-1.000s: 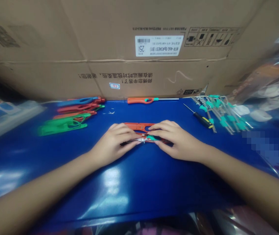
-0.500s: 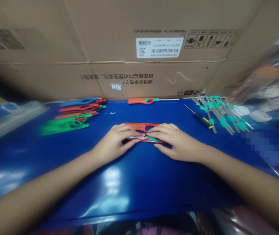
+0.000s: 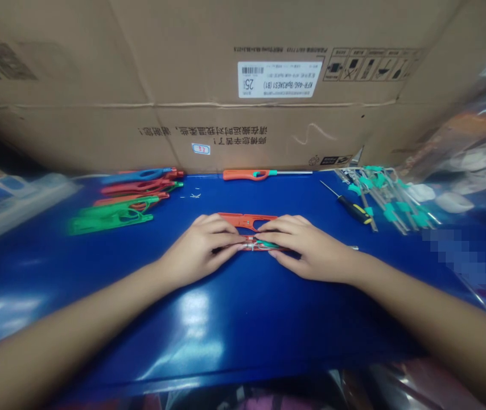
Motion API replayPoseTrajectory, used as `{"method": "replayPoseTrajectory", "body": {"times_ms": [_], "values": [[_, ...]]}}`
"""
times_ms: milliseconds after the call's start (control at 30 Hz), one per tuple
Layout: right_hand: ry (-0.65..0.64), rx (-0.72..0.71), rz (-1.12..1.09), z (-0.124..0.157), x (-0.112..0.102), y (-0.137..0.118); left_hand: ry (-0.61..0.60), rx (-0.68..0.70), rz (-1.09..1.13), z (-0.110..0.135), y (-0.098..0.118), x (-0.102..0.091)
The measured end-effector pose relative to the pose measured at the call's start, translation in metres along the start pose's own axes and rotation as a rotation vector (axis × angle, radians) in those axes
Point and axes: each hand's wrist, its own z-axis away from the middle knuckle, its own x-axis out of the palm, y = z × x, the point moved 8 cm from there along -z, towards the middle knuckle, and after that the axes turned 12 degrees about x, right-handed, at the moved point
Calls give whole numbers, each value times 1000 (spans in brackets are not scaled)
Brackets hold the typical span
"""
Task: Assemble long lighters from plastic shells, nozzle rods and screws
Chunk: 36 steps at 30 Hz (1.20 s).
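Both hands work on an open orange lighter shell (image 3: 249, 246) on the blue table, with green and silvery parts and a thin white wire inside. Its left end is pinched between the thumb and fingers of my left hand (image 3: 202, 246). My right hand (image 3: 311, 250) grips the right part, fingers over the green piece and thumb along the near side. Beyond the wrist a metal tip (image 3: 354, 247) shows; my right hand hides what lies between. Just behind, close to the fingertips, lies another orange half shell (image 3: 243, 220) with a trigger opening.
An orange lighter (image 3: 245, 175) with a metal tube lies before the cardboard box (image 3: 174, 68). Coloured shells (image 3: 110, 216) are piled left. To the right are a black-and-yellow screwdriver (image 3: 351, 209) and several metal tubes with green parts (image 3: 390, 208).
The left fingertips have shifted slightly over the lighter shell, covering more of the silvery part. A metal tip now shows beyond the right wrist. The right hand stays nearly still.
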Motion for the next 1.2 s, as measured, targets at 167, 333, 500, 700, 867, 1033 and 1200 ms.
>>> {"method": "replayPoseTrajectory", "body": {"times_ms": [167,333,500,700,867,1033,1200], "values": [[-6,-38,54,2,0,-4,-12,-15,-46,-1,2,-2],[-29,-84,114,4,0,-9,1,-33,-21,-5,1,-5],[-78,-98,190,5,3,-10,12,-85,96,-4,-3,-2],[-78,-95,246,6,5,-11,20,-200,179,2,-10,2],[-65,-90,290,5,7,-12,32,-195,173,1,-9,2],[-74,-89,312,5,8,-13,20,-208,165,2,-8,3],[-81,-42,295,5,6,-14,21,-203,161,2,-8,4]]}}
